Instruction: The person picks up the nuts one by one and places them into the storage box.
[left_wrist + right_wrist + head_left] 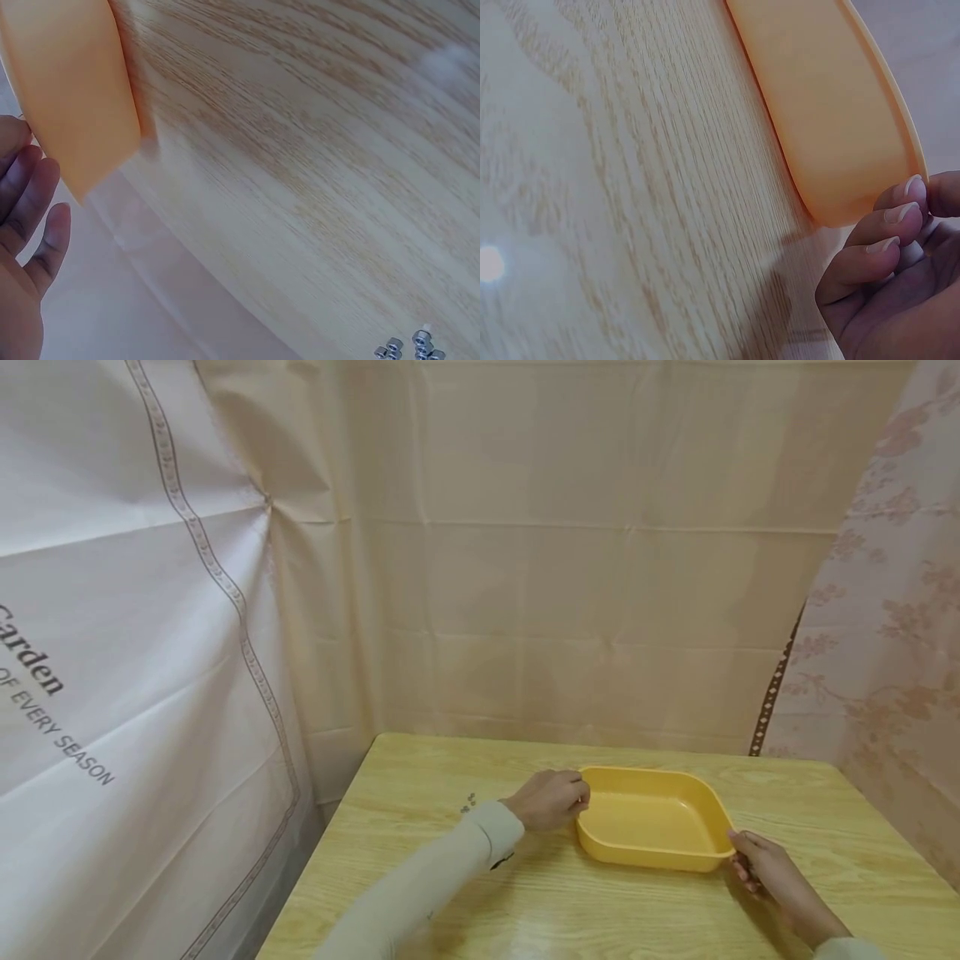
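Note:
A shallow yellow plastic tray (pixel 645 822) with rounded corners is on the wooden table, and nothing shows inside it. My left hand (pixel 549 799) pinches the rim at its left side. At the near right corner my right hand (pixel 772 872) grips the rim between thumb and fingers. The left wrist view shows the tray's outer wall (pixel 75 90) beside the left fingers (pixel 34 187). In the right wrist view, curled fingers (pixel 870 262) meet the tray's edge (pixel 855 135).
Several small metal nuts (pixel 420 346) lie in a loose cluster on the table (pixel 420 860), left of the tray and close to the left forearm (pixel 442 877). Beige cloth (pixel 562 568) hangs behind the table, with printed white cloth (pixel 150 693) at the left and floral cloth (pixel 900 635) at the right.

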Tool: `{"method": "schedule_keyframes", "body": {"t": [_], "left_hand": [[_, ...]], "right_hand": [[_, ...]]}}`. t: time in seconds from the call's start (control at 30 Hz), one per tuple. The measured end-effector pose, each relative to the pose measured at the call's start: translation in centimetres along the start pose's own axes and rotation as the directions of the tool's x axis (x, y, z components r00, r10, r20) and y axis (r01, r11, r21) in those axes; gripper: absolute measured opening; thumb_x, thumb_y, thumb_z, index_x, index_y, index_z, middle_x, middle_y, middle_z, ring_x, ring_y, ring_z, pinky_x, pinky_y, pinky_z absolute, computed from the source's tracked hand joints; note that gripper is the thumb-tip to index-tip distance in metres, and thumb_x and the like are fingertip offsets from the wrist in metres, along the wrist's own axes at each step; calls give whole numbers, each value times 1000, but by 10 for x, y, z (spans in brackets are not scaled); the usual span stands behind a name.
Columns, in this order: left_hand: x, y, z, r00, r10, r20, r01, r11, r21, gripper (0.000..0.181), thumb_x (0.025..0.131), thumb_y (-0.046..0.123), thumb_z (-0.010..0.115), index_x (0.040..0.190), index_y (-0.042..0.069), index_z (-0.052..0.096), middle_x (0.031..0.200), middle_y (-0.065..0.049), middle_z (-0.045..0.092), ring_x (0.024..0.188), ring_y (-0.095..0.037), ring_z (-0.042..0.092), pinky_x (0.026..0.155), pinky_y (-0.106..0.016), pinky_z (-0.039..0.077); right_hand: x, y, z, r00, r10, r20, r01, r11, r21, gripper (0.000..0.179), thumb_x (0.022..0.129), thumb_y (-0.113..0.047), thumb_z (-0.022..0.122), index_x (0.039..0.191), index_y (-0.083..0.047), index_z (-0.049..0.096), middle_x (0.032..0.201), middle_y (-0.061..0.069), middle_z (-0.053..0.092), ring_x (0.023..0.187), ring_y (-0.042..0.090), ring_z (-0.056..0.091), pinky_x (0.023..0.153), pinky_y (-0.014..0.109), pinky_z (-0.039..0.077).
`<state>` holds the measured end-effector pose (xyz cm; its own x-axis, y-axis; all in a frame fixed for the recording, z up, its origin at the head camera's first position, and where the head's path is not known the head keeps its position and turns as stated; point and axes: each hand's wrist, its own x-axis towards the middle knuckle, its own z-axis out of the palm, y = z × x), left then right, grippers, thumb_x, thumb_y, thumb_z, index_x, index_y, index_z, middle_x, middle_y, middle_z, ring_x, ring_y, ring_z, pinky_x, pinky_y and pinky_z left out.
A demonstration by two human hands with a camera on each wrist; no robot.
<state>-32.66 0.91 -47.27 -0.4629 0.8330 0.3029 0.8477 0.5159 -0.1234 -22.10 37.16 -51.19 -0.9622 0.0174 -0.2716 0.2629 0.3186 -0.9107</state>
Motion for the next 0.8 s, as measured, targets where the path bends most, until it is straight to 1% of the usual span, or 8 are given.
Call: {"method": "schedule_keyframes", "body": {"t": [0.2,0.3,0.47,0.6,0.8], "left_hand": [[-2,0,-1,1000,4,1,-4,1000,10,11,103,17,64,92,20,67,90,9,59,73,-1,46,63,-13,35],[-3,-1,0,1000,11,-6,-11,1000,13,12,103,17,63,92,20,66,89,9,58,72,-2,45,62,-13,34],[-6,-4,2,1000,6,-24,-6,1000,-5,13,104,17,60,96,20,70,90,9,61,73,-1,47,63,-12,38],[-12,-9,3,999,-28,-26,27,999,-20,13,105,17,59,98,19,70,92,8,63,74,-1,52,65,-12,41],[-26,-21,6,998,-63,-21,64,998,28,9,103,23,65,104,18,72,97,8,67,80,-1,60,70,-13,48]], "right_hand": [[1,0,0,1000,4,-2,-4,1000,-10,46,112,-47,34,85,-12,48,69,-3,47,55,9,45,51,24,41],[1,1,0,1000,13,-7,-13,1000,-9,46,112,-47,34,85,-12,48,70,-3,47,55,9,46,51,24,41],[2,1,0,1000,12,-4,-13,1000,-13,47,112,-48,34,85,-12,48,70,-3,47,56,9,45,51,25,42],[2,1,0,1000,9,1,-8,1000,-6,47,112,-47,34,84,-12,48,71,-3,47,56,9,45,51,24,42],[1,0,0,1000,10,1,-10,1000,10,44,112,-45,35,86,-12,49,72,-4,48,56,8,46,51,23,43]]}}
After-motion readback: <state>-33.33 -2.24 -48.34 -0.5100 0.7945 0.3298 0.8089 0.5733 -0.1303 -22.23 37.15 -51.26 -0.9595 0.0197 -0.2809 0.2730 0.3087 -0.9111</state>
